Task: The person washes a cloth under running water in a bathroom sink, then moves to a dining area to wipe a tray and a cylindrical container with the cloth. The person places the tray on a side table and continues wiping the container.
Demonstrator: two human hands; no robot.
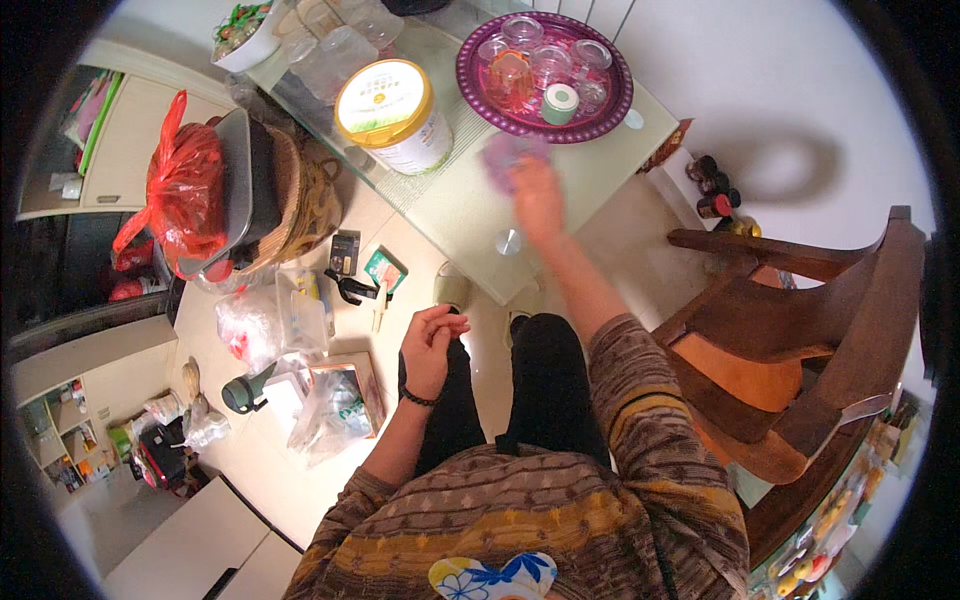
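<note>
My right hand [537,196] is blurred over the glass tabletop [480,217], its fingers on a purple cloth [511,159]. Just beyond the cloth lies a round purple tray [470,88] with a beaded rim. It carries several clear glass cups [551,64], an orange-tinted glass [511,73] and a small green jar with a white lid [560,103]. A white tub with a yellow-rimmed lid [416,139] stands left of the cloth. My left hand [429,346] is held above my left thigh, away from the table, fingers loosely bent, with nothing in it.
Clear plastic containers [337,60] stand behind the tub. To the left, a red plastic bag [187,187] rests in a dark bin [259,187] by a woven basket [304,202]. Bags and an open box [371,382] lie on the floor. A wooden chair [780,322] stands at the right.
</note>
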